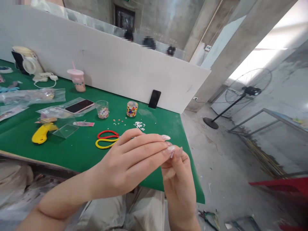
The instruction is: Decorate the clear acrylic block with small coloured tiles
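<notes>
My left hand (134,157) reaches across with its fingers pressed together, and their tips meet those of my right hand (179,173). Thumb and fingers of the right hand are pinched at the same spot. A tiny pale bit (171,155) shows between the fingertips, too small to name. Behind the left hand lie scissors (107,139) with one red and one yellow handle, their blades mostly hidden by the hand. Beyond the hands, small white pieces (139,125) are heaped on the green tabletop (84,150).
A clear cup of beads (103,110) and a multicoloured cup (132,109) stand behind the white pieces. A black phone (154,98) leans on the white partition (134,70). Leftward are a pink-cased phone (79,106), a pink tumbler (77,80) and a yellow tool (42,134).
</notes>
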Motion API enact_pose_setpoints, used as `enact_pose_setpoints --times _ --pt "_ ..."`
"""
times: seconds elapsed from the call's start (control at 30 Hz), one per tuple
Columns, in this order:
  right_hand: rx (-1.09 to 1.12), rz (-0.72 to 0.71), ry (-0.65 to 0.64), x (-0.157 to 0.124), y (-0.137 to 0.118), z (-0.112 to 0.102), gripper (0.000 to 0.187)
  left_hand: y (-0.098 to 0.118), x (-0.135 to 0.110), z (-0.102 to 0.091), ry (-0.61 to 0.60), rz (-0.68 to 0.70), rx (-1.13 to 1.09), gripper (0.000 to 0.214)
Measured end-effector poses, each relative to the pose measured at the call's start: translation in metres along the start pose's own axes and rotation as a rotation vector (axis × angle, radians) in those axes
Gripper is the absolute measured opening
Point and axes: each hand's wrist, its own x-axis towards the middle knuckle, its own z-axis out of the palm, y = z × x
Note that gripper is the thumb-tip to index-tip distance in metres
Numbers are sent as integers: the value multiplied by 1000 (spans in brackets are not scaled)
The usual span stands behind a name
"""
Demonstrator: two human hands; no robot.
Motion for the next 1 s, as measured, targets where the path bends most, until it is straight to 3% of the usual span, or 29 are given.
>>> enact_pose_setpoints --times 0.6,0.77,1.0 --pt "21 38 -46 -2 -1 0 17 1 -3 -4 8 18 17 22" --pt "67 57 -98 -3 1 -1 12 5 -2 -9 -49 -64 -50 19" --pt "86 80 -98 -4 2 -1 10 6 -2 -8 -39 -113 -79 18"
